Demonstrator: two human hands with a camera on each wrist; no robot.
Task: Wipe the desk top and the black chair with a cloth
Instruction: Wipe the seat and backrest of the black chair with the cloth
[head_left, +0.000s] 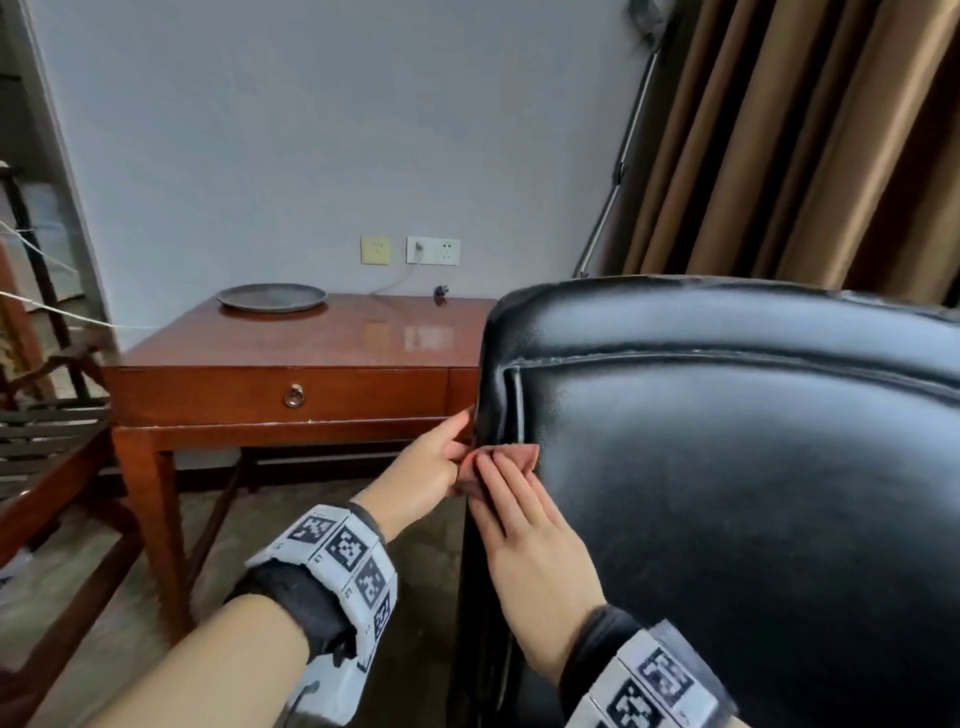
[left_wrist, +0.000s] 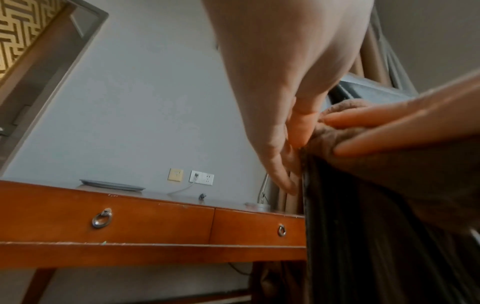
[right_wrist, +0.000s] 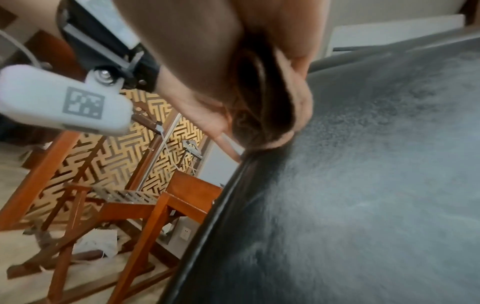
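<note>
The black leather chair (head_left: 727, 467) fills the right of the head view, its back facing me. A reddish-brown cloth (head_left: 519, 453) lies folded over the back's left edge. My right hand (head_left: 519, 499) lies flat on the cloth with straight fingers, pressing it against the leather. My left hand (head_left: 441, 457) pinches the cloth's left side at the chair's edge. In the left wrist view its thumb sits on the cloth (left_wrist: 337, 135) while its fingers reach behind the edge. The wooden desk (head_left: 311, 343) stands beyond, against the wall.
A grey plate (head_left: 272, 297) sits on the desk's far left. A cable runs from a wall socket (head_left: 434, 251) to the desk top. A wooden slatted rack (head_left: 52, 467) stands at the left. Brown curtains (head_left: 779, 130) hang behind the chair.
</note>
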